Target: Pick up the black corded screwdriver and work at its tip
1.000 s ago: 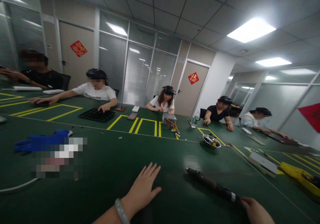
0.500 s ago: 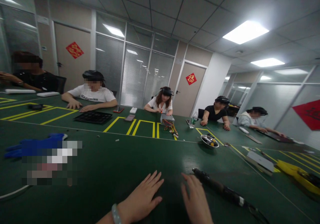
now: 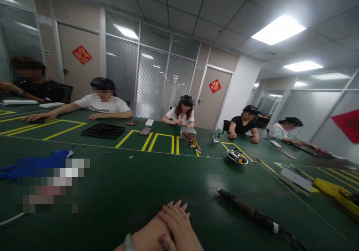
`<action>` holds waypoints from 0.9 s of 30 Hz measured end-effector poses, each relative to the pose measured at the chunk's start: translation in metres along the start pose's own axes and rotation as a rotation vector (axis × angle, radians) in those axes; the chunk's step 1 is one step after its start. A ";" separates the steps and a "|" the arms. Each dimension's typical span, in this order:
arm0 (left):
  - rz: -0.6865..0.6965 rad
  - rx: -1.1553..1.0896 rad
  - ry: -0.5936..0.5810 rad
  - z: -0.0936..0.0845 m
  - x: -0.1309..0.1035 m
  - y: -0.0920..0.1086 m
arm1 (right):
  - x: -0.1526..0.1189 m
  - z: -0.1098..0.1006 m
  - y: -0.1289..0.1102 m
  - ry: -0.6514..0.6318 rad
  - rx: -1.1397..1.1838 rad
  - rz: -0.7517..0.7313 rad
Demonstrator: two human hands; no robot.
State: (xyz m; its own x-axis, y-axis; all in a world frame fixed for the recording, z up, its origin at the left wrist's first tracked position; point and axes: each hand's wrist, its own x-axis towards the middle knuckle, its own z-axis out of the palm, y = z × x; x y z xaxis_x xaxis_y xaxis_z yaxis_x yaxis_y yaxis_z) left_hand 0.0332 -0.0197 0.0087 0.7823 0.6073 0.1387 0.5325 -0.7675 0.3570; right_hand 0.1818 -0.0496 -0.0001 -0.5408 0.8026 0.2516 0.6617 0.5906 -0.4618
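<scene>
At the bottom middle, my left hand [image 3: 151,229] rests with its fingers stretched out; a pale bangle [image 3: 128,242] circles its wrist. My right hand [image 3: 181,225] lies across its back, fingers extended and a ring on one of them, hiding much of the left fingers. Neither holds an object. To the right of my hands, a black electric screwdriver [image 3: 248,210] with a cable lies on the green table [image 3: 117,191].
At left are blue gloves [image 3: 35,168] beside a pixelated patch. A metal bowl [image 3: 230,157] of small parts, a metal box with wires [image 3: 188,132], a black tray [image 3: 103,130] and a yellow case [image 3: 338,196] stand farther off. Several people sit across the table.
My two hands, apart before, have come together, the right now on top of the left. Across at left, a person's arm has reached out to a dark object on the table.
</scene>
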 end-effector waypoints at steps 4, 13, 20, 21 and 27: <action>0.053 -0.128 -0.123 -0.012 -0.001 0.005 | 0.000 -0.002 -0.001 -0.007 0.030 0.010; 0.022 -0.165 -0.176 -0.016 0.000 0.006 | -0.001 -0.005 0.000 -0.022 0.076 0.012; 0.023 -0.190 -0.128 -0.012 0.001 0.003 | -0.001 -0.005 0.002 -0.042 0.066 -0.003; 0.026 -0.188 -0.129 -0.010 0.001 0.002 | -0.001 -0.004 0.002 -0.033 0.065 -0.001; 0.039 -0.151 -0.126 -0.002 0.002 -0.004 | -0.001 -0.003 0.002 -0.018 0.076 -0.005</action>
State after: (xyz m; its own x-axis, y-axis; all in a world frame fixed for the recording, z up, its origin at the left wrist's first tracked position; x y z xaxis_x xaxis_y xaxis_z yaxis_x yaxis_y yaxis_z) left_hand 0.0324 -0.0149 0.0093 0.8407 0.5399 0.0424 0.4536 -0.7447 0.4896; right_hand 0.1851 -0.0492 0.0016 -0.5536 0.7978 0.2388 0.6180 0.5858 -0.5243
